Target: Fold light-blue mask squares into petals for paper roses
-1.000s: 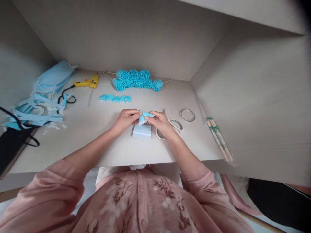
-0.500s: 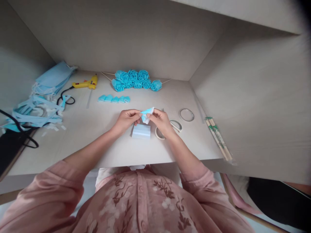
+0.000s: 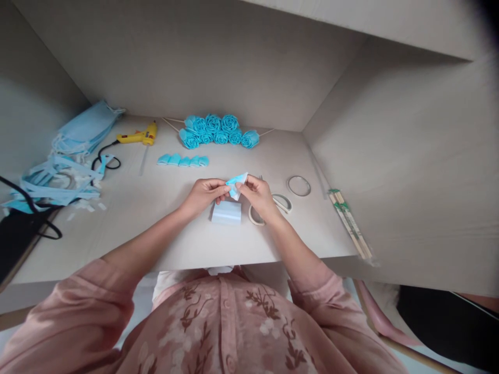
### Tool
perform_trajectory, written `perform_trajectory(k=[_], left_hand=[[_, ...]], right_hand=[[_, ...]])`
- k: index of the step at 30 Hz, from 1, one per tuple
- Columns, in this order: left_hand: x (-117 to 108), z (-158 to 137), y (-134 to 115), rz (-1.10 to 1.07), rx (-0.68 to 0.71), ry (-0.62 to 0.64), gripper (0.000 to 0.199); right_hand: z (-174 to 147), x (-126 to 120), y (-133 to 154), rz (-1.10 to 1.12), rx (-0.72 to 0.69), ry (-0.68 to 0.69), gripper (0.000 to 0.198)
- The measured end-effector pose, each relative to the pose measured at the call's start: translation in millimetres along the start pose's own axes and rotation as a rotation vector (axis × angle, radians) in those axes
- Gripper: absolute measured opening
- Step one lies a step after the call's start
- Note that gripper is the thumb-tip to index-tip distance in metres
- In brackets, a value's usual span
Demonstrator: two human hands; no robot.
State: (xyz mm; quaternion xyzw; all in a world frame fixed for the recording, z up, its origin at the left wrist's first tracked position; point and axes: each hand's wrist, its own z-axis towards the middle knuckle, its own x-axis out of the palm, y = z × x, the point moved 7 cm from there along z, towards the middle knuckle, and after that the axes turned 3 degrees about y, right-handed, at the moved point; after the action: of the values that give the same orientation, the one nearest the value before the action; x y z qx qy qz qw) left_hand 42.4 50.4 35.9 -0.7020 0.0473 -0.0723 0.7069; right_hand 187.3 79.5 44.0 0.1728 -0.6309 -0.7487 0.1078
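Between my two hands is a small folded piece of blue-and-white mask fabric point(image 3: 236, 185). My left hand point(image 3: 206, 195) pinches its left edge, and the fingers of my right hand point(image 3: 255, 195) grip the right side. Just below on the table lies a stack of pale blue fabric squares point(image 3: 226, 213). Scissors with cream handles point(image 3: 282, 202) lie partly hidden under my right hand. Beyond my hands, a row of folded blue petals point(image 3: 183, 160) rests on the table.
Blue fabric roses point(image 3: 221, 130) on sticks lie at the back. A yellow glue gun point(image 3: 137, 136), face masks point(image 3: 88, 127) and cut mask strips point(image 3: 58, 182) are at the left. To the right are a tape ring point(image 3: 299, 185) and packaged wooden sticks point(image 3: 350, 223).
Both hands keep hold of the fabric piece in nearly the same place. The view has shifted very slightly; nothing else has visibly moved.
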Motion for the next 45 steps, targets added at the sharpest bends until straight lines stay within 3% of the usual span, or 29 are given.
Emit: perform_trajectory(k=[24,35,45], left_hand=[[1.8,-0.9,-0.5,-0.060,-0.040,-0.026,0.040],[-0.7,0.8,1.7,-0.073,0.003,-0.029,0.039],[3.3,-2.5,-2.6,-0.055,-0.002,0.026,0.033]], right_hand=[[-3.1,10.3,-4.4,0.052,0.031,0.093,0.027],[-4.3,10.9,0.6,0.030,0.030,0.098,0.034],[-2.0,-1.3,3.5,-0.047,-0.005,-0.021,0.035]])
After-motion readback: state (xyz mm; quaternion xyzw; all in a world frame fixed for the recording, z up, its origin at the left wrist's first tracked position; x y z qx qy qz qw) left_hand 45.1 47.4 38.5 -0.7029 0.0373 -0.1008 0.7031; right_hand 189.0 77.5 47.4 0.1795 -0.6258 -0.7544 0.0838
